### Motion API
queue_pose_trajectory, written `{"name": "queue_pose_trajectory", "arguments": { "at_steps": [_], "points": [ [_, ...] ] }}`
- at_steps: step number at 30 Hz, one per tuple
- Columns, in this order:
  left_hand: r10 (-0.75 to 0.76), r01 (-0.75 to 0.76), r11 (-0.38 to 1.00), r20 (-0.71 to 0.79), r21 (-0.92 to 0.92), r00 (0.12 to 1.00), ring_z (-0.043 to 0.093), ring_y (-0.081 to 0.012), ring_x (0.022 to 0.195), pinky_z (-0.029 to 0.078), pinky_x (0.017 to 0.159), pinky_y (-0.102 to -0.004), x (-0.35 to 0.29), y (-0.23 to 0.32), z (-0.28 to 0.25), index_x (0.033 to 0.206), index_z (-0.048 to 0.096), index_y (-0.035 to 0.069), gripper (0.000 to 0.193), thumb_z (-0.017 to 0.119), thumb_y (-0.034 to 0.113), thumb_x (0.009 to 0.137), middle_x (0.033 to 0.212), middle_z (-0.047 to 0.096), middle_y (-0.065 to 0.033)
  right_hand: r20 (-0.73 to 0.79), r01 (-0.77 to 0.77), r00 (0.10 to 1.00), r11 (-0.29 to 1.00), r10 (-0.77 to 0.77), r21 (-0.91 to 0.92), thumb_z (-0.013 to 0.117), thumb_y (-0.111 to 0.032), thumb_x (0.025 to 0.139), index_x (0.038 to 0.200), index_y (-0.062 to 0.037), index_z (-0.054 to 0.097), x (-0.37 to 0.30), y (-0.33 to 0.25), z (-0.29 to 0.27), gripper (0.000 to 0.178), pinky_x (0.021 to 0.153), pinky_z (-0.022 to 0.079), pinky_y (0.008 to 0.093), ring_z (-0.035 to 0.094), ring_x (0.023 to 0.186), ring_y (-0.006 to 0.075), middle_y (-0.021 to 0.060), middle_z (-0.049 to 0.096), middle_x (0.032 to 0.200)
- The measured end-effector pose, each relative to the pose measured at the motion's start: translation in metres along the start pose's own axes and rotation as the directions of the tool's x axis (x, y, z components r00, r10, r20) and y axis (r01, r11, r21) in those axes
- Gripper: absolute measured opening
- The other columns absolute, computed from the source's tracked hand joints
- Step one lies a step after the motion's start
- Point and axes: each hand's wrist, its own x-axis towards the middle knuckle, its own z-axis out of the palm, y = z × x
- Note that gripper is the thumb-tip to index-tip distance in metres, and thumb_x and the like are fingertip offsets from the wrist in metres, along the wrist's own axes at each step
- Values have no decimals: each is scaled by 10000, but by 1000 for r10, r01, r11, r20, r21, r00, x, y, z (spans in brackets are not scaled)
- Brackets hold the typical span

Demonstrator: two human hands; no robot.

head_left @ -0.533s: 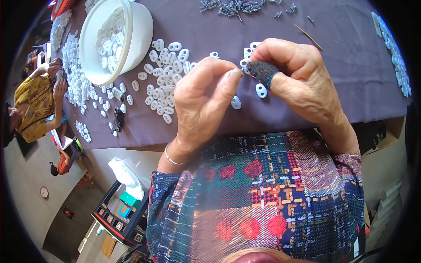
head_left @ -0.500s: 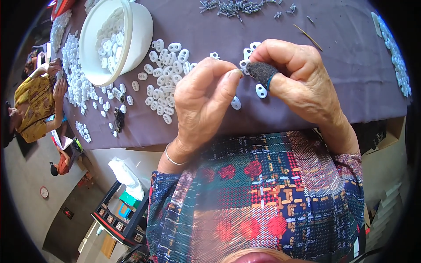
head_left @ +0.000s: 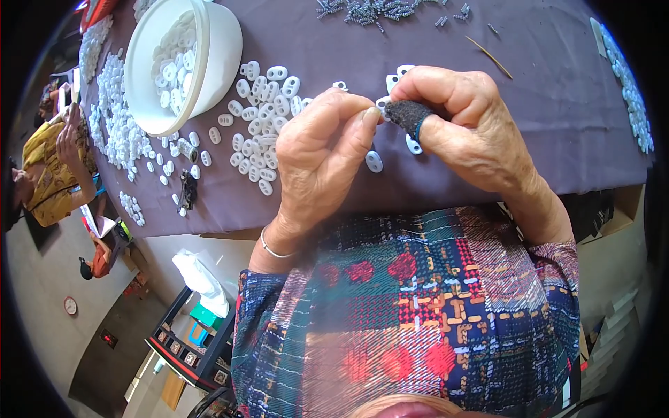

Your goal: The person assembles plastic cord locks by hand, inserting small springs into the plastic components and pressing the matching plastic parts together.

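My left hand (head_left: 317, 157), with a bracelet at the wrist, is closed in a pinch of thumb and forefinger. Its fingertips meet those of my right hand (head_left: 474, 132) at a small white cord lock (head_left: 381, 103), mostly hidden between them. A dark fabric cover (head_left: 410, 120) wraps the right thumb, which presses at the piece; the right fingers are curled. Beside my left hand lies a pile of white two-hole cord lock parts (head_left: 261, 129). One loose part (head_left: 374, 161) rests below the fingertips, and another (head_left: 413, 145) shows partly under the right hand.
A white tub (head_left: 226, 70) of white pieces stands at the left, near a large heap of small white parts (head_left: 115, 115). Metal springs (head_left: 380, 10) lie scattered at the far side. A thin stick (head_left: 490, 57) is beyond my right hand. Another person (head_left: 59, 153) sits at the left.
Both hands stay pinched together, with the right hand shifted slightly left and its covered thumb tilted closer over the piece. The other person's hands at the left have moved.
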Motion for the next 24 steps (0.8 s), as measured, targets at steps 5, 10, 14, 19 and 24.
{"name": "queue_pose_trajectory", "arguments": {
  "at_steps": [5, 10, 14, 19, 24],
  "points": [
    [-107, 109, 990, 30, -84, 994, 472, -71, 584, 380, 526, -207, -2, 6, -4, 858, 616, -14, 99, 557, 65, 853, 683, 530, -20, 38, -114, 993, 988, 110, 105, 484, 22, 778, 863, 19, 589, 2, -1, -3, 134, 512, 381, 176, 481, 598, 21, -26, 536, 697],
    [-210, 221, 945, 73, -241, 975, 434, -29, 568, 342, 502, -168, -2, 7, -7, 938, 629, -15, 214, 499, 154, 914, 705, 527, 2, 16, -180, 983, 961, 180, 210, 485, -23, 754, 828, 15, 594, 3, -5, -5, 138, 452, 352, 181, 456, 520, 14, -28, 525, 616],
    [-335, 342, 848, 92, -405, 938, 428, -31, 538, 334, 473, -159, -4, 8, -9, 988, 612, -21, 260, 499, 204, 920, 706, 529, -9, -16, -141, 989, 967, 147, 214, 486, -40, 723, 802, 28, 591, 3, -4, -4, 148, 416, 350, 212, 450, 469, 28, -14, 512, 549],
    [-357, 338, 809, 55, -480, 932, 474, -41, 514, 353, 435, -155, -4, 0, -12, 984, 599, -20, 277, 508, 233, 917, 709, 572, -49, 43, -176, 984, 971, 171, 160, 485, -19, 770, 847, 2, 594, 2, -8, -8, 135, 489, 359, 161, 467, 576, 3, -40, 533, 676],
    [-354, 306, 736, 42, -603, 934, 606, -121, 610, 430, 447, -178, -3, 3, -12, 1020, 572, -28, 265, 522, 207, 908, 802, 629, -125, -33, -126, 990, 975, 134, 182, 499, -55, 712, 817, 38, 588, 1, -5, -3, 167, 435, 358, 223, 455, 493, 36, -1, 511, 553]
  ]
}}
